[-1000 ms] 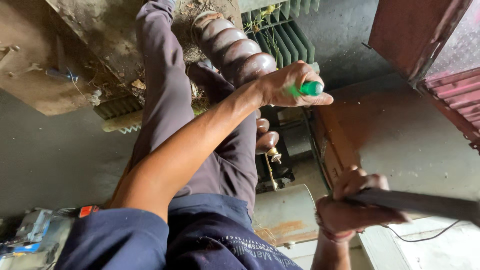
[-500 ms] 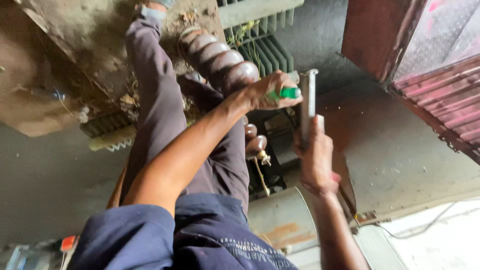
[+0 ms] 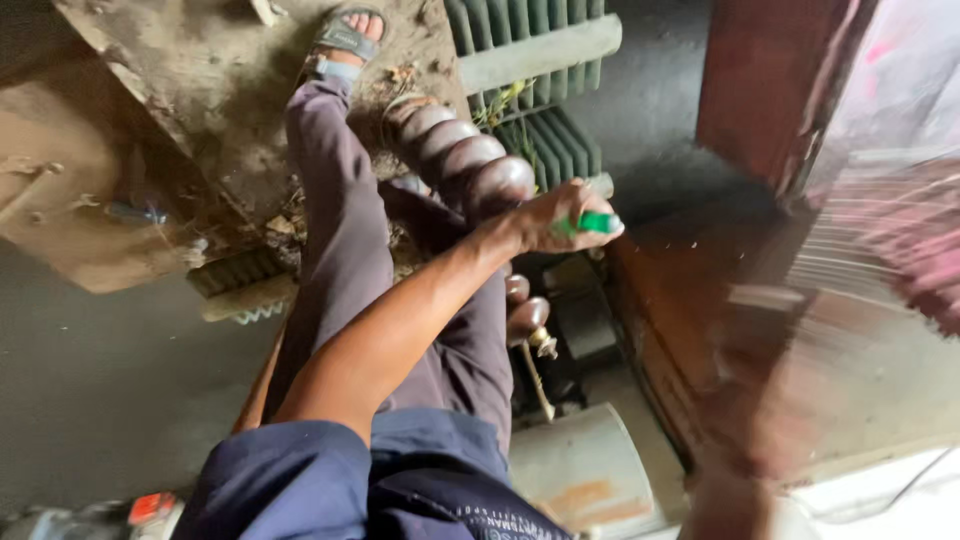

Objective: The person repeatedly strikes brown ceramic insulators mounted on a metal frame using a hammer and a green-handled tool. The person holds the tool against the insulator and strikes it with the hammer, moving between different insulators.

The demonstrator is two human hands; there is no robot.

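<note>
The left hand (image 3: 555, 215) is stretched out ahead of the body, its fingers curled tight around a green handle (image 3: 592, 223); only the short green end shows past the knuckles, so what kind of tool it belongs to cannot be told. The hand hovers just beside the top of a brown ribbed insulator (image 3: 462, 155), a stack of rounded glossy discs that rises at a slant from the dirty top of a transformer (image 3: 200, 120). A second, smaller insulator (image 3: 527, 318) with a metal stud at its tip sits lower, partly hidden behind the forearm. The person's leg (image 3: 340, 220), in grey-purple trousers, runs up the middle of the view, and the sandalled foot (image 3: 345, 40) rests on the transformer's grimy surface. Grey cooling fins (image 3: 520, 60) stand behind the large insulator. At the right edge a rust-red cabinet (image 3: 760, 90) is smeared by motion blur, and a blurred skin-toned shape at the lower right may be the right arm, but the right hand itself is not clear and its grip cannot be told. A grey rounded tank (image 3: 580, 470) lies below the knees.
</note>
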